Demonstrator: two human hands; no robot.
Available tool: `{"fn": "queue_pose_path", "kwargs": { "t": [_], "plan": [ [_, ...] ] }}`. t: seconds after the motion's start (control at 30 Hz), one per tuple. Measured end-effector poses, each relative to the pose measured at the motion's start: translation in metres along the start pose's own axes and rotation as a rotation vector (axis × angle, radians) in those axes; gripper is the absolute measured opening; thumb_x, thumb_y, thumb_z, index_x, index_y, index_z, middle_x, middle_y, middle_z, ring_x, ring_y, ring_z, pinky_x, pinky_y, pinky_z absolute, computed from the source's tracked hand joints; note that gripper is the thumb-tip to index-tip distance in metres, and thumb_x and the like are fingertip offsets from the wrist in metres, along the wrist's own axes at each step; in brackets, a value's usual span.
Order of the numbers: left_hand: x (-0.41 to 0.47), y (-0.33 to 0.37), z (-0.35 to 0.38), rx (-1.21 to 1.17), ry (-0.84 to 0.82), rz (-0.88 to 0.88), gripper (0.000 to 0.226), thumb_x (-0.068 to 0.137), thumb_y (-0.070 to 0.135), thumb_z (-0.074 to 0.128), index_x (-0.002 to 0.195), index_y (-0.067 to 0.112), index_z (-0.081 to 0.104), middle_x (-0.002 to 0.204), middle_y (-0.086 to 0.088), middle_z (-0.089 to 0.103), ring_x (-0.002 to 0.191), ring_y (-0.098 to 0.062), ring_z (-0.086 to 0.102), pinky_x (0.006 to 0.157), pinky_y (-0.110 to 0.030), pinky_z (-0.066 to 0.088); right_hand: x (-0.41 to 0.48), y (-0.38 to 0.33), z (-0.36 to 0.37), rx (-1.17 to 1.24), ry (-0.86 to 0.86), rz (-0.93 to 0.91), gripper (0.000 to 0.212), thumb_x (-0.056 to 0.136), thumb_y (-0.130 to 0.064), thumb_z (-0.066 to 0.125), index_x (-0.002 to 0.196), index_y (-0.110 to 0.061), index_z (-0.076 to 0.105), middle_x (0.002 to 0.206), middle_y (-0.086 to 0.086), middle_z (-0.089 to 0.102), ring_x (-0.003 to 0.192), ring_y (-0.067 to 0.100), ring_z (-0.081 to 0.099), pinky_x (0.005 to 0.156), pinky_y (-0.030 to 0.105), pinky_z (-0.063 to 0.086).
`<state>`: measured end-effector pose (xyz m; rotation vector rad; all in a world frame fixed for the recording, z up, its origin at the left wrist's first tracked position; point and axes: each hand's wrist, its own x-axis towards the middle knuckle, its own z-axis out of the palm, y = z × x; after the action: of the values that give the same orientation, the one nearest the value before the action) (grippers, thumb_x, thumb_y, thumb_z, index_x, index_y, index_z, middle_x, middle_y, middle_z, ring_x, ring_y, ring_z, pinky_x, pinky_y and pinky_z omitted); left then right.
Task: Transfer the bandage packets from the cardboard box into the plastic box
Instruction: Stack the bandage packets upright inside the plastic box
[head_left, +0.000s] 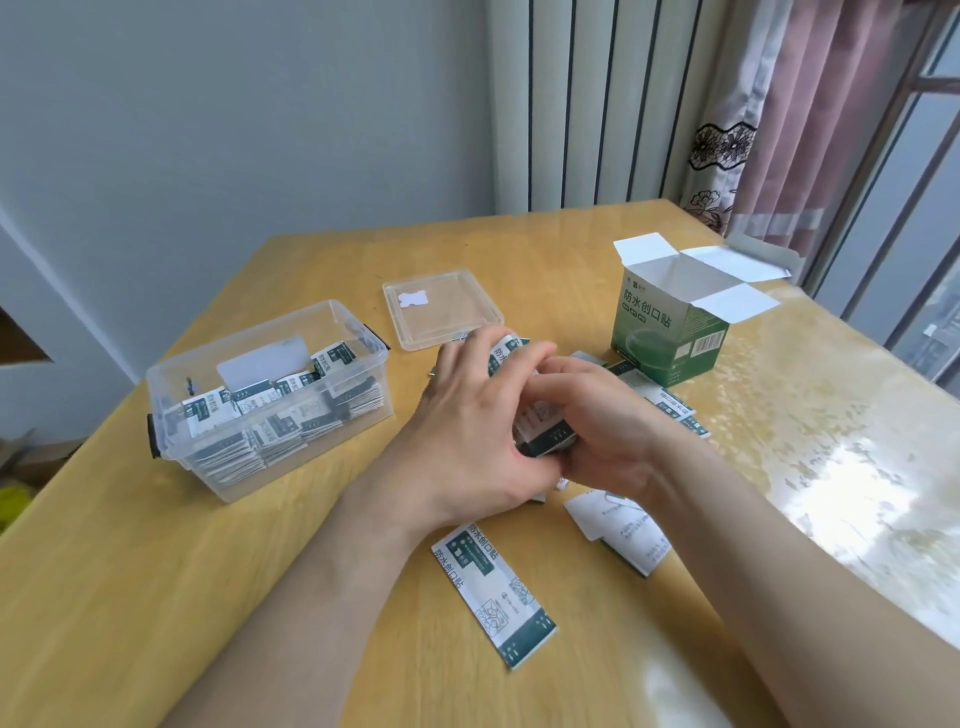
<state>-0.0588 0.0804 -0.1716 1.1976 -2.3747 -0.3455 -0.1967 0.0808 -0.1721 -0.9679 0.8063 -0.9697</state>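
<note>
I grip one stack (543, 439) of packets with both hands near the middle of the tabletop (156, 597). My left hand (467, 421) curls over its top and near side, and my right hand (602, 436) cups the other side. I judge I am squaring the stack so it crosses in one go rather than slipping apart. The plastic box (171, 379) stands toward the left edge, open and well filled. Its lid (441, 306) lies farther back. The cardboard box (670, 332) stands with flaps open toward the far right corner. I cannot tell if anything is left inside. Loose packets (493, 587) lie toward the near edge, with others just beside the cardboard box.
</note>
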Motion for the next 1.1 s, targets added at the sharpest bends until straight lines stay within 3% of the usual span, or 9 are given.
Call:
{"fn": "queue_pose_path", "kwargs": {
  "t": [0.13, 0.27, 0.37, 0.53, 0.63, 0.77, 0.83, 0.97, 1.1],
  "plan": [
    [0.001, 0.003, -0.003, 0.03, 0.015, 0.016, 0.091, 0.067, 0.048, 0.059, 0.148, 0.036, 0.019, 0.144, 0.01, 0.02, 0.135, -0.015, 0.018, 0.109, -0.044, 0.035, 0.001, -0.004, -0.006, 0.001, 0.009, -0.013, 0.012, 0.092, 0.003, 0.045, 0.089, -0.003, 0.054, 0.063, 0.007, 0.052, 0.049, 0.014, 0.043, 0.047, 0.025, 0.033],
    [-0.007, -0.004, -0.02, 0.043, -0.15, -0.12, 0.104, 0.067, 0.064, 0.067, 0.15, 0.04, 0.008, 0.149, 0.016, 0.018, 0.139, -0.008, 0.014, 0.113, -0.034, 0.027, 0.005, 0.0, -0.021, -0.518, 0.211, -0.026, 0.014, 0.093, -0.007, 0.051, 0.098, -0.001, 0.063, 0.069, 0.005, 0.05, 0.047, 0.011, 0.038, 0.046, 0.026, 0.029],
    [-0.028, -0.002, -0.03, 0.275, -0.435, -0.194, 0.099, 0.068, 0.068, 0.069, 0.148, 0.04, 0.018, 0.147, 0.013, 0.023, 0.138, -0.011, 0.02, 0.108, -0.032, 0.029, 0.008, 0.003, -0.025, -0.903, 0.246, -0.067, 0.016, 0.089, -0.016, 0.061, 0.095, -0.001, 0.062, 0.068, 0.003, 0.053, 0.05, 0.013, 0.043, 0.05, 0.029, 0.037],
    [-0.052, 0.014, -0.023, 0.307, -0.481, -0.208, 0.068, 0.072, 0.059, 0.073, 0.128, 0.033, 0.044, 0.113, 0.01, 0.043, 0.114, -0.015, 0.046, 0.083, -0.027, 0.036, 0.005, 0.003, -0.016, -1.226, 0.176, -0.133, 0.024, 0.081, -0.025, 0.07, 0.077, -0.007, 0.055, 0.064, 0.003, 0.05, 0.053, 0.016, 0.042, 0.05, 0.028, 0.033],
    [-0.048, 0.011, -0.026, 0.282, -0.515, -0.196, 0.061, 0.075, 0.047, 0.077, 0.127, 0.031, 0.048, 0.108, 0.012, 0.049, 0.1, -0.01, 0.046, 0.082, -0.024, 0.038, 0.002, 0.004, -0.009, -1.244, 0.12, -0.162, 0.026, 0.083, -0.022, 0.069, 0.066, -0.022, 0.049, 0.059, -0.004, 0.046, 0.049, 0.009, 0.039, 0.045, 0.018, 0.028],
    [-0.044, 0.0, -0.032, 0.126, -0.591, -0.17, 0.045, 0.077, 0.028, 0.079, 0.116, 0.032, 0.057, 0.082, 0.024, 0.043, 0.075, 0.004, 0.046, 0.062, -0.009, 0.032, 0.0, 0.005, -0.004, -1.164, 0.063, -0.189, 0.026, 0.086, -0.015, 0.066, 0.065, -0.015, 0.051, 0.056, -0.004, 0.046, 0.043, 0.004, 0.035, 0.044, 0.018, 0.029],
    [-0.042, -0.01, -0.033, -0.015, -0.549, -0.16, 0.027, 0.08, 0.022, 0.077, 0.103, 0.031, 0.065, 0.082, 0.022, 0.055, 0.071, 0.007, 0.05, 0.064, -0.01, 0.036, 0.0, 0.006, -0.004, -0.927, 0.081, -0.151, 0.019, 0.09, -0.021, 0.064, 0.08, -0.006, 0.061, 0.062, 0.0, 0.057, 0.044, 0.006, 0.04, 0.045, 0.021, 0.032],
    [-0.035, -0.021, -0.038, -0.508, -0.241, -0.283, 0.011, 0.088, 0.006, 0.067, 0.088, 0.017, 0.07, 0.067, 0.004, 0.067, 0.057, -0.009, 0.057, 0.059, -0.022, 0.048, 0.002, 0.006, -0.004, -0.382, 0.12, 0.002, 0.04, 0.094, -0.048, 0.053, 0.094, -0.011, 0.069, 0.075, 0.008, 0.06, 0.056, 0.017, 0.044, 0.047, 0.027, 0.027],
    [-0.011, -0.019, -0.033, -0.27, -0.211, -0.223, 0.012, 0.088, 0.018, 0.069, 0.098, 0.024, 0.068, 0.07, 0.004, 0.069, 0.058, -0.014, 0.061, 0.06, -0.029, 0.051, -0.003, 0.002, -0.006, -0.471, -0.009, 0.118, 0.045, 0.091, -0.056, 0.05, 0.093, -0.014, 0.066, 0.079, 0.01, 0.06, 0.06, 0.018, 0.051, 0.05, 0.027, 0.027]
  ]
}}
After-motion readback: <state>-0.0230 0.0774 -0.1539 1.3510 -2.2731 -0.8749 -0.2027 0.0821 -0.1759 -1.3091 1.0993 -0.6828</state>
